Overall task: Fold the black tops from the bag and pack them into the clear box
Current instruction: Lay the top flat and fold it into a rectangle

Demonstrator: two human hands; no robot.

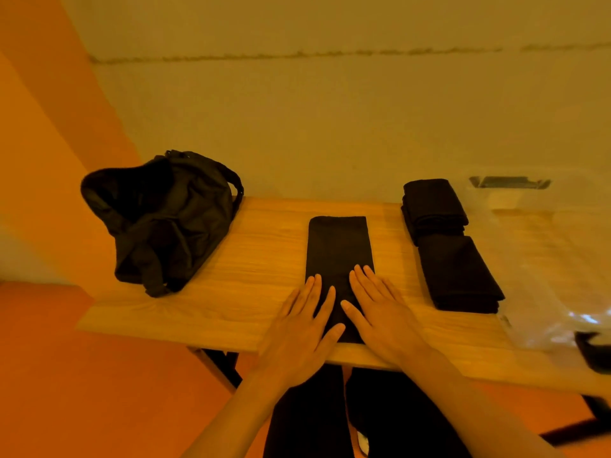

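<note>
Item: black top [339, 246], a long folded strip mid-table [258, 259] between bag [158, 219] and clear box [562, 292]; left hand [297, 338] and right hand [383, 322] flat on its near end, fingers straight, gripping nothing; best smoothed outward, then doubled over evenly.

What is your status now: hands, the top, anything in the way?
Left hand and right hand open, flat on near end of black top. Top folded to long strip on table. Two folded piles right, bag left; nothing blocking.
</note>
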